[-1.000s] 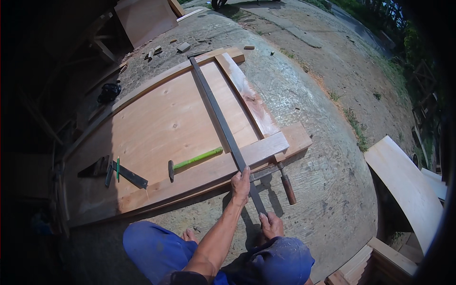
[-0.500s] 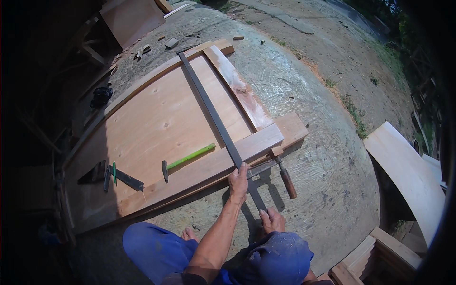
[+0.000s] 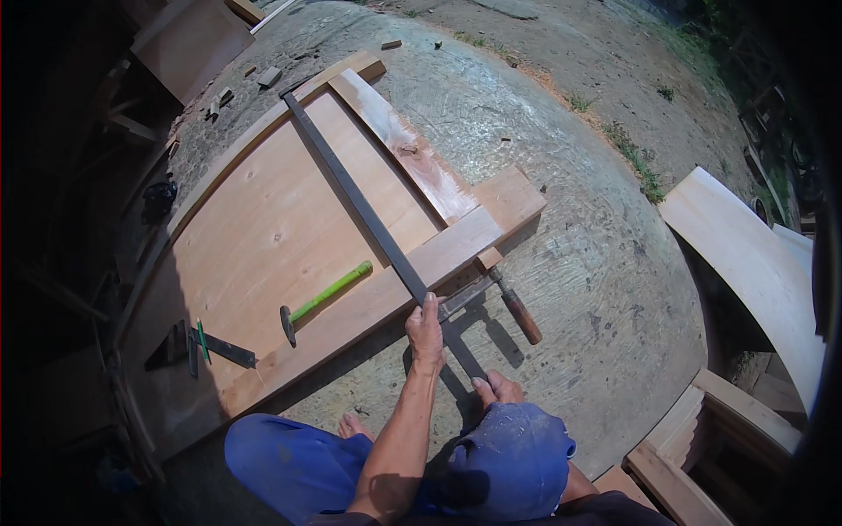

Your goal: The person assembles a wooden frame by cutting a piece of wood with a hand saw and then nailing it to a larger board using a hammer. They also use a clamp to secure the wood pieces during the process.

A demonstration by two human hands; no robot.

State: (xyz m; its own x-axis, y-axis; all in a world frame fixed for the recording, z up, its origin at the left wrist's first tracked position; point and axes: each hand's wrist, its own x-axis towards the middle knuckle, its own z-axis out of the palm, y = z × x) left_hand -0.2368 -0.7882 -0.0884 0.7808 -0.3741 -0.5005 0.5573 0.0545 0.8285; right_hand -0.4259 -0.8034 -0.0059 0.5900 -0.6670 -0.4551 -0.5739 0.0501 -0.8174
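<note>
A long dark metal bar clamp [image 3: 351, 197] lies across a wooden panel door [image 3: 254, 210]. Its far end hooks at the far frame edge. Near the sliding jaw, my left hand [image 3: 426, 337] is closed round the bar, thumb on top. My right hand [image 3: 500, 387] grips the bar's near end, partly hidden behind my right knee. The clamp's wooden screw handle [image 3: 522, 320] sticks out to the right of the bar. A small wood block [image 3: 488, 258] sits between the screw and the door's near edge.
On the panel lie a green-handled hammer [image 3: 329, 294], a dark try square [image 3: 224, 349] and a green pencil [image 3: 203, 340]. Wood scraps [image 3: 269, 77] lie on the concrete beyond. A pale curved sheet [image 3: 737, 254] and wooden frames [image 3: 745, 408] stand at the right.
The whole view has shifted, so the door and clamp appear farther left and slightly higher. Both hands keep their hold on the bar, with no clear movement of the clamp against the door.
</note>
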